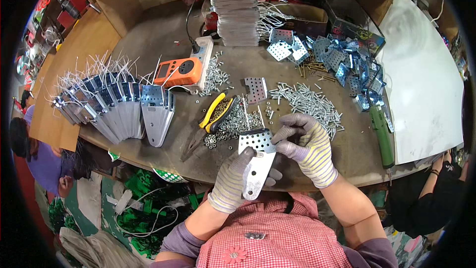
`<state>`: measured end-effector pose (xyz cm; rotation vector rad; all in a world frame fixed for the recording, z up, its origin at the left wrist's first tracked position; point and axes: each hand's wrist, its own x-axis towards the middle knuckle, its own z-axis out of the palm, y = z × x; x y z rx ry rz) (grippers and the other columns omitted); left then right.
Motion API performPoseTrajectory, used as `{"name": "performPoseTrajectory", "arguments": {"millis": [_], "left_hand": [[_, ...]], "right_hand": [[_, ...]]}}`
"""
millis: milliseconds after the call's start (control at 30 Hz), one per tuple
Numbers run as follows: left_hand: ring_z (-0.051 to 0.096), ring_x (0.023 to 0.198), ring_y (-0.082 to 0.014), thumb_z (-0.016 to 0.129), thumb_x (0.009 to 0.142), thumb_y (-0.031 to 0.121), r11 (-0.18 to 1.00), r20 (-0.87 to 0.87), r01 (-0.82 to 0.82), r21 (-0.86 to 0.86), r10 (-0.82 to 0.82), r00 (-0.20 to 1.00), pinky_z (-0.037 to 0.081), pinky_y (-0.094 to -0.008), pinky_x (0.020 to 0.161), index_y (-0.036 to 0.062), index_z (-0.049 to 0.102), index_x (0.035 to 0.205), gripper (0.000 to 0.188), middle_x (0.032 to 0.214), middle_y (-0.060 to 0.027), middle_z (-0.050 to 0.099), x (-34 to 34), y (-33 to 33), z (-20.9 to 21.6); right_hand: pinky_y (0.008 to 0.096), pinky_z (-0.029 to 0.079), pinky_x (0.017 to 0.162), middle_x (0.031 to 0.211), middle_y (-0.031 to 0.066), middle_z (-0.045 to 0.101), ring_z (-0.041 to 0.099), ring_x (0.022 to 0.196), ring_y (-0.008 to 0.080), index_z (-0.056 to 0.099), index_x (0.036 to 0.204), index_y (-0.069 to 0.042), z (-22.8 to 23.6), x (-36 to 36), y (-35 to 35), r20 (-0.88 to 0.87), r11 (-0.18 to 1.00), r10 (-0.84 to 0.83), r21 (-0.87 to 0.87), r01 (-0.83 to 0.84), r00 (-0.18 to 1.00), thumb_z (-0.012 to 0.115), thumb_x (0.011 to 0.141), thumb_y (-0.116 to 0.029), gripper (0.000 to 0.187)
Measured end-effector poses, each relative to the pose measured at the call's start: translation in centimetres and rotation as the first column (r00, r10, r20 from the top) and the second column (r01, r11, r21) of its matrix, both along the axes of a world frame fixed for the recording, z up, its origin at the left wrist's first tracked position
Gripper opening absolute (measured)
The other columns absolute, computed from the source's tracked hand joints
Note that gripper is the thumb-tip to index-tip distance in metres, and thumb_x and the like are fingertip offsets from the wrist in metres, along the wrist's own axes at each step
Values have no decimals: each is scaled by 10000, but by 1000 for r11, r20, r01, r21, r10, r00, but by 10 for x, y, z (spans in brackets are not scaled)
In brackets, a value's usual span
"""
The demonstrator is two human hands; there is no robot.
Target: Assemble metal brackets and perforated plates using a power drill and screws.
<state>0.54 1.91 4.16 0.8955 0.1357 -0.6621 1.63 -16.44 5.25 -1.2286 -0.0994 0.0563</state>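
While in left fingers (242, 161), metal plate (261, 165)

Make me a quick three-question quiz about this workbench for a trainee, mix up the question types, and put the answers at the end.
1. True or false: the yellow-and-black pliers lie to the left of the held silver piece.
2. Fill in the blank: the power tool beside the large white sheet is coloured ____.
3. Multiple choice: which hand grips the body of the silver piece, with fingers behind it?
A) the left hand
B) the right hand
C) neither hand

Key: 1. True. 2. Green. 3. A.
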Motion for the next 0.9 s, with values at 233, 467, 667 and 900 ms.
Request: {"name": "performPoseTrajectory", "arguments": {"millis": [233,467,667,900], "left_hand": [[691,749,-272,424,960,485,999,-27,51,17,-51,998,579,-320,621,-32,517,1217,584,957,-183,667,2,2,-3],[687,841,-330,519,949,419,992,-54,26,-125,-33,998,588,-371,710,-25,489,1248,536,1040,-193,638,1,4,-9],[665,948,-326,591,887,338,967,32,53,-250,-47,998,571,-403,812,-23,455,1311,574,1122,-158,624,0,7,-16],[606,999,-152,507,957,281,996,176,-7,-86,22,984,486,-292,893,14,518,1262,406,1120,-72,624,-5,-1,-7]], "right_hand": [[266,507,826,939,50,649,614,881,121,528,1218,-29,1,2,0,39,991,-42,-129,47,998,733,784,-27,480],[248,487,774,903,53,644,618,878,129,659,1062,-23,8,1,-1,221,876,13,-472,95,975,753,762,-40,314],[264,533,782,968,105,674,653,876,145,580,1143,-5,22,-6,-15,200,919,-205,-297,259,958,692,821,17,341],[262,557,740,926,104,706,696,851,161,578,1166,-28,22,-17,11,306,841,-32,-506,191,951,693,821,2,366]]}}
